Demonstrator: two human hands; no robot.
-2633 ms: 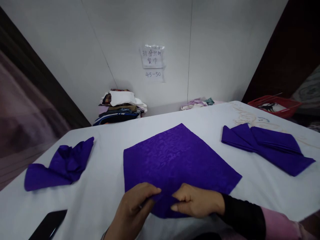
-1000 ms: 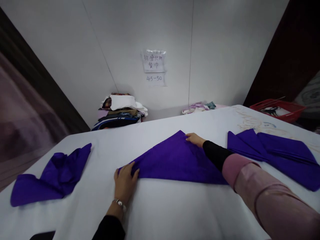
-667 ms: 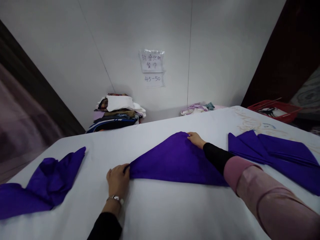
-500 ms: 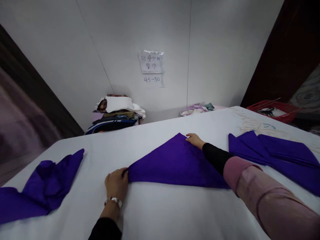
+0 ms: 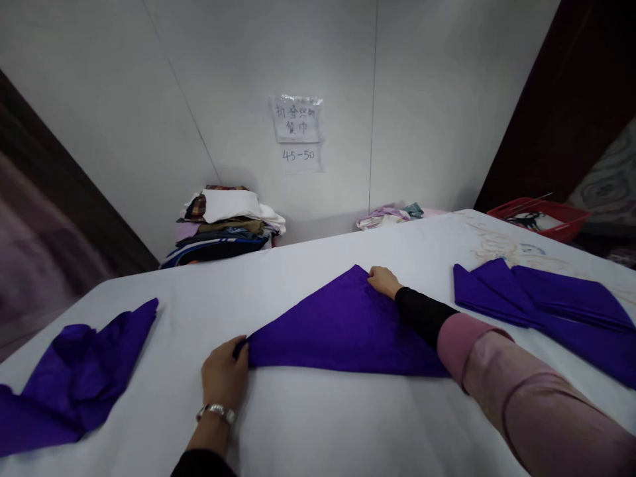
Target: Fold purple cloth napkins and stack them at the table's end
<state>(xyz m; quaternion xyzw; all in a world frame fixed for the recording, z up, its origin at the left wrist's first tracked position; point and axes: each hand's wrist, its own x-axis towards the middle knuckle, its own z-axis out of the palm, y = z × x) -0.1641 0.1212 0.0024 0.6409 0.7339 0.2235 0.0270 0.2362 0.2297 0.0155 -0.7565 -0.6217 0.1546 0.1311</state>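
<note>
A purple cloth (image 5: 318, 331) lies on the white-covered table in a triangle, its peak pointing away from me. My left hand (image 5: 226, 374), with a metal bracelet at the wrist, pinches the cloth's left corner between thumb and fingers. Near the peak, on its right edge, my right hand (image 5: 384, 281) has its fingers closed on the cloth. My right forearm lies over the triangle's right side and hides part of it.
Crumpled purple cloth (image 5: 84, 377) lies at the left, folded purple cloths (image 5: 536, 298) at the right. Beyond the white tabletop (image 5: 318, 424) are piled clothes (image 5: 223, 225), a smaller fabric heap (image 5: 387, 216) and a red basket (image 5: 566, 228). A paper sign (image 5: 299, 126) hangs on the wall.
My right hand's fingers have closed at the cloth's edge near the peak. My left hand, still on the left corner, has shifted slightly left. The view has moved a little.
</note>
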